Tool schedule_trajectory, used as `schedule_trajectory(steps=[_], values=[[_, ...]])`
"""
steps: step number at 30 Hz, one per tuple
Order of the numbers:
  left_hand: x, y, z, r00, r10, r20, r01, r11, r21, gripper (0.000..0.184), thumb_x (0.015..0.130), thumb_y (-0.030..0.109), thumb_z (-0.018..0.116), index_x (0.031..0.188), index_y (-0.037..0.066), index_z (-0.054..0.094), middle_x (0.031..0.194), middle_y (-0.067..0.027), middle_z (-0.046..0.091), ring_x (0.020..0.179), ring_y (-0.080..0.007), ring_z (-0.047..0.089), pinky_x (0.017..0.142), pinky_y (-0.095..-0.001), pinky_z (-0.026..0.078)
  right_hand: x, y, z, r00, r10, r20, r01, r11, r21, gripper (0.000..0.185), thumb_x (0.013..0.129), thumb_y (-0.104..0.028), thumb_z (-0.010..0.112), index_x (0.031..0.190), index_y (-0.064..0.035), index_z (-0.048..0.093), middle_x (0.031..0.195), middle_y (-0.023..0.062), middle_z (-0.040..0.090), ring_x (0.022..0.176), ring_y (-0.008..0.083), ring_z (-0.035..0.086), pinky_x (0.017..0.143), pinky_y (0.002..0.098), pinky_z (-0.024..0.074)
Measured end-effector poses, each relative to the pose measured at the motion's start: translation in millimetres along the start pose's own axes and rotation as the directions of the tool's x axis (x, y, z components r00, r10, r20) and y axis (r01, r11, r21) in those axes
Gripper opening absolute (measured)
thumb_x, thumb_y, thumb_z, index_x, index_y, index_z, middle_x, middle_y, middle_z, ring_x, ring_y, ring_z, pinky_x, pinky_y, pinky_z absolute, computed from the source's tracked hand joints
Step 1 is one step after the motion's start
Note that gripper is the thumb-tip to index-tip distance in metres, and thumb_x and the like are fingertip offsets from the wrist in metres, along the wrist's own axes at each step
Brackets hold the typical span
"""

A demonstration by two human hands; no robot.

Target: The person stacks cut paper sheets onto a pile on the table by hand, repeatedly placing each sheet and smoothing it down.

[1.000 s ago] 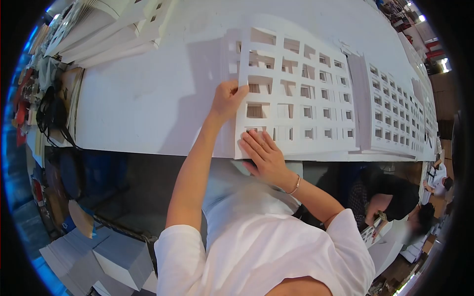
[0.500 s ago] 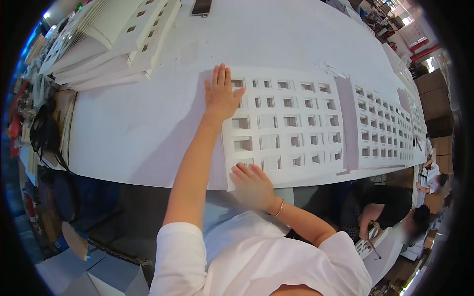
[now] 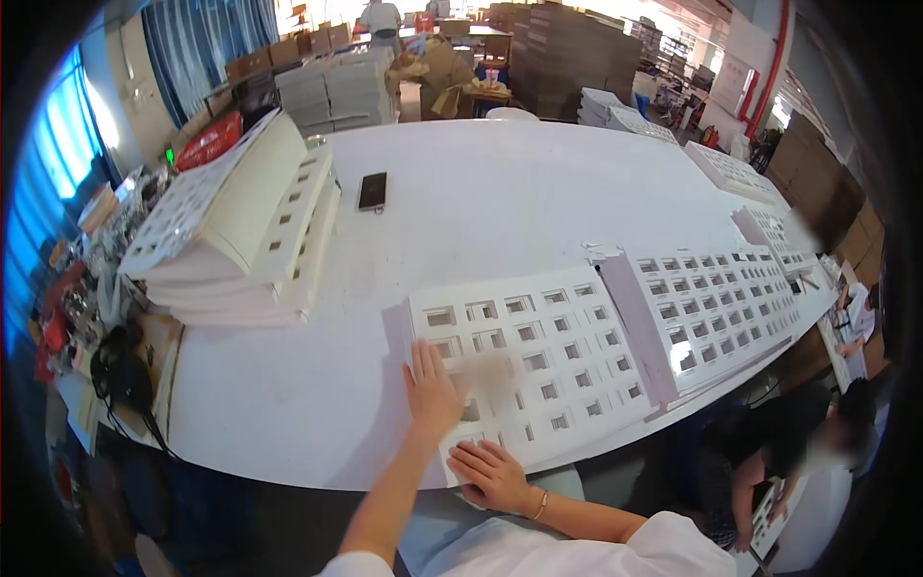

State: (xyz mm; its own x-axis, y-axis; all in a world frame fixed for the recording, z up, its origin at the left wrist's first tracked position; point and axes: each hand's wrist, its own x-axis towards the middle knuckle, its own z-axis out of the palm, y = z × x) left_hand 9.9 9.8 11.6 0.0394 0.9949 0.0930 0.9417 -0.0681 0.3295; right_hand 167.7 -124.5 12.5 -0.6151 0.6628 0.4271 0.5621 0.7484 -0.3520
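Note:
A stack of white sheets with rows of square cut-outs (image 3: pixel 577 337) lies flat near the table's front edge. My left hand (image 3: pixel 435 394) rests along its left edge, fingers stretched out and pointing away from me. At the near left corner, my right hand (image 3: pixel 490 474) lies on the sheets with its fingers extended, a bracelet on the wrist. Neither hand grips anything visible. Just right of this stack is another stack of cut-out sheets (image 3: pixel 716 313).
A tall pile of folded white sheets (image 3: pixel 240 240) stands at the table's left. A phone (image 3: pixel 373 191) lies on the white table (image 3: pixel 461 212). Cartons (image 3: pixel 572 72) fill the back. One person (image 3: pixel 769 433) works at the lower right; others are farther off.
The view has tilted up, showing more of the room. My left hand let go of the lifted sheet edge and flattened on the stack's left side. The top sheet now lies flat.

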Motion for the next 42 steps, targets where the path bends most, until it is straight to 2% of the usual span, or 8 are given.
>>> schedule_trajectory(steps=[5,10,11,14,17,19,35,42], values=[[-31,5,-3,0.999,-0.006,-0.046,0.007,1.0,0.02,0.088,0.098,0.052,0.051,0.152,-0.012,0.024,0.163,-0.0259,0.019,0.154,-0.0357,0.012,0.122,-0.0558,0.015,0,1,-19,0.994,0.028,-0.108,0.006,0.952,0.306,0.048,0.081,-0.019,0.073,0.127,-0.0081,0.064,0.138,0.0154,0.056,0.127,0.035,0.055,0.109,0.0496,0.041],[-31,15,-8,0.999,-0.032,-0.015,0.031,0.999,-0.023,0.086,0.099,0.047,0.053,0.153,-0.011,0.021,0.164,-0.0242,0.017,0.154,-0.0342,0.011,0.123,-0.0532,0.014,-7,79,-69,0.899,0.09,-0.429,-0.198,0.956,-0.215,0.041,0.075,-0.012,0.075,0.115,-0.0096,0.067,0.12,0.0174,0.063,0.11,0.0371,0.061,0.094,0.05,0.0495],[-31,16,-10,0.999,-0.031,-0.012,0.03,0.999,-0.022,0.085,0.099,0.045,0.053,0.154,-0.01,0.02,0.164,-0.0237,0.017,0.155,-0.0336,0.011,0.123,-0.0526,0.014,-13,110,-71,0.745,0.341,-0.574,-0.45,0.891,-0.055,0.039,0.076,-0.012,0.074,0.115,-0.0082,0.067,0.119,0.0167,0.062,0.109,0.0369,0.059,0.093,0.0494,0.0482],[-32,14,-6,0.999,-0.012,-0.041,0.011,1.0,-0.022,0.085,0.1,0.045,0.053,0.154,-0.01,0.019,0.165,-0.0235,0.016,0.155,-0.0333,0.011,0.123,-0.0521,0.014,-32,181,-144,0.672,0.373,-0.64,-0.697,0.612,-0.375,0.036,0.08,-0.018,0.073,0.111,-0.002,0.064,0.125,0.0166,0.058,0.117,0.0351,0.053,0.097,0.0478,0.0422],[-33,15,-8,0.999,-0.016,-0.037,0.014,0.998,-0.058,0.085,0.1,0.045,0.053,0.154,-0.01,0.019,0.165,-0.0231,0.015,0.155,-0.0339,0.011,0.123,-0.0525,0.015,-57,234,-186,0.605,0.389,-0.695,-0.794,0.352,-0.495,0.035,0.08,-0.025,0.075,0.106,-0.0042,0.066,0.115,0.0141,0.062,0.114,0.0322,0.054,0.096,0.0472,0.0426],[-33,13,-7,1.0,-0.01,-0.017,0.01,0.999,-0.044,0.086,0.099,0.046,0.053,0.155,-0.01,0.018,0.165,-0.0229,0.015,0.155,-0.0343,0.01,0.123,-0.0532,0.015,-79,263,-189,0.525,0.576,-0.627,-0.843,0.25,-0.476,0.031,0.08,-0.029,0.076,0.099,-0.0064,0.068,0.106,0.0114,0.064,0.112,0.0296,0.056,0.093,0.0451,0.0438],[-33,8,-3,0.998,-0.029,-0.054,0.026,0.998,-0.064,0.09,0.097,0.05,0.053,0.155,-0.009,0.018,0.166,-0.022,0.014,0.155,-0.0342,0.009,0.122,-0.0565,0.013,-76,267,-211,0.567,0.673,-0.475,-0.769,0.227,-0.597,0.024,0.089,-0.031,0.069,0.084,-0.0094,0.077,0.101,0.0094,0.064,0.103,0.0281,0.059,0.086,0.0443,0.0484],[-34,7,-1,0.996,-0.008,-0.085,0.004,0.998,-0.055,0.088,0.097,0.049,0.054,0.154,-0.01,0.022,0.164,-0.0244,0.018,0.154,-0.0355,0.012,0.122,-0.0584,0.013,-54,263,-226,0.597,0.611,-0.52,-0.692,0.064,-0.719,0.014,0.085,-0.019,0.065,0.086,-0.0083,0.075,0.103,0.009,0.065,0.103,0.0245,0.06,0.085,0.0404,0.0473]])
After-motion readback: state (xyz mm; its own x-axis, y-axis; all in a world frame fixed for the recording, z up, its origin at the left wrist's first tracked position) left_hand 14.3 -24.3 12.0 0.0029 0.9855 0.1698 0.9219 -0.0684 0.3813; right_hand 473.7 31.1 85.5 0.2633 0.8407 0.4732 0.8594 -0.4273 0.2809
